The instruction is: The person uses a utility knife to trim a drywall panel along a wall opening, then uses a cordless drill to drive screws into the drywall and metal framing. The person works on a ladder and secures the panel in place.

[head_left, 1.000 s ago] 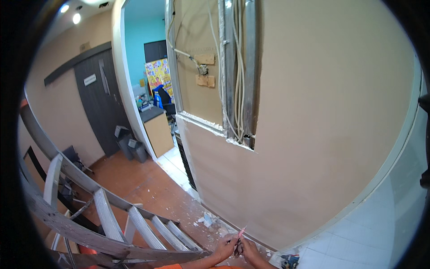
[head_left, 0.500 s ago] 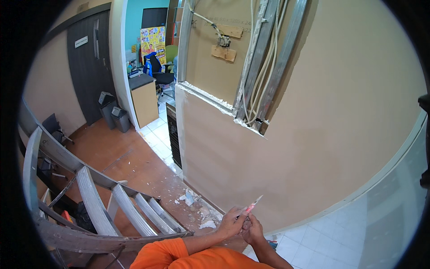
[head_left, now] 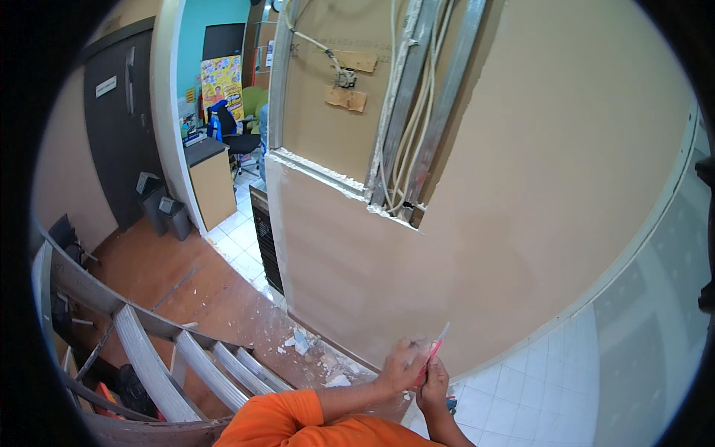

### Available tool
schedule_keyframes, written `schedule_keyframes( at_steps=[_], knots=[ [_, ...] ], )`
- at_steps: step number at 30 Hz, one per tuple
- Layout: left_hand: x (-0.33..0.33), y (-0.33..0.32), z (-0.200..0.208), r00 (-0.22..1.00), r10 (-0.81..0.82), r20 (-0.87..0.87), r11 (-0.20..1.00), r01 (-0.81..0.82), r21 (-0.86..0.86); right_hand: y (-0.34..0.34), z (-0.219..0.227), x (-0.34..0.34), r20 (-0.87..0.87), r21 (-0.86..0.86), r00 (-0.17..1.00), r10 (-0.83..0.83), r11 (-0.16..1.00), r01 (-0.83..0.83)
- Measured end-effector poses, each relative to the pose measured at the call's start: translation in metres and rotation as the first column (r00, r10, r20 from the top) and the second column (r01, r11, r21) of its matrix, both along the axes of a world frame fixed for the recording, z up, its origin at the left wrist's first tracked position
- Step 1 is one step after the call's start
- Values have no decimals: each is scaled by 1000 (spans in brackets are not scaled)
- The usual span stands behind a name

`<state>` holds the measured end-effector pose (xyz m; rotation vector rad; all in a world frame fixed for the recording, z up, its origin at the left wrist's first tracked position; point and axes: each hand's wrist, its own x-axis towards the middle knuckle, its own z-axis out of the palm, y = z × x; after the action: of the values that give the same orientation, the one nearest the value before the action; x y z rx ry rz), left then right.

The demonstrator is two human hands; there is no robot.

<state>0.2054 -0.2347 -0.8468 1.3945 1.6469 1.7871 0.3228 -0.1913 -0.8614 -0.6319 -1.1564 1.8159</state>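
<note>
Head view: near the lower edge, the left hand (head_left: 401, 363) and right hand (head_left: 433, 384) together clench a red utility knife (head_left: 436, 346), its long axis slanting up-right toward the beige wall (head_left: 521, 223) just beyond.

The wall (head_left: 521, 223) stood close ahead of both hands (head_left: 417, 372). Ladder rails (head_left: 186, 357) crowded the left. Open room lay right, over the tiles (head_left: 551, 395).

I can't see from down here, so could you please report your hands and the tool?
Both hands together, left hand and right hand gripping a red utility knife. Blade up, near the drywall panel. Ladder at left, apart.
</note>
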Motion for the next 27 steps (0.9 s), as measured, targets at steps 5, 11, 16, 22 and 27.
schedule_keyframes(
  at_steps=[5,11,16,22,27],
  knots=[
    [-93,68,79,934,355,-42,922,-342,182,-3,-10,29,10,-96,995,-95,991,96],
    [-256,142,256,798,602,31,716,-557,421,-20,-37,66,87,-198,965,-248,945,261],
    [-297,159,322,765,625,-154,768,-568,298,-32,-53,90,152,-210,930,-336,908,363],
    [-316,171,323,684,690,-237,722,-627,292,-30,-56,104,167,-167,903,-397,891,423],
    [-315,181,317,628,759,-170,606,-587,537,-28,-57,104,171,-170,907,-384,896,411]
  ],
)
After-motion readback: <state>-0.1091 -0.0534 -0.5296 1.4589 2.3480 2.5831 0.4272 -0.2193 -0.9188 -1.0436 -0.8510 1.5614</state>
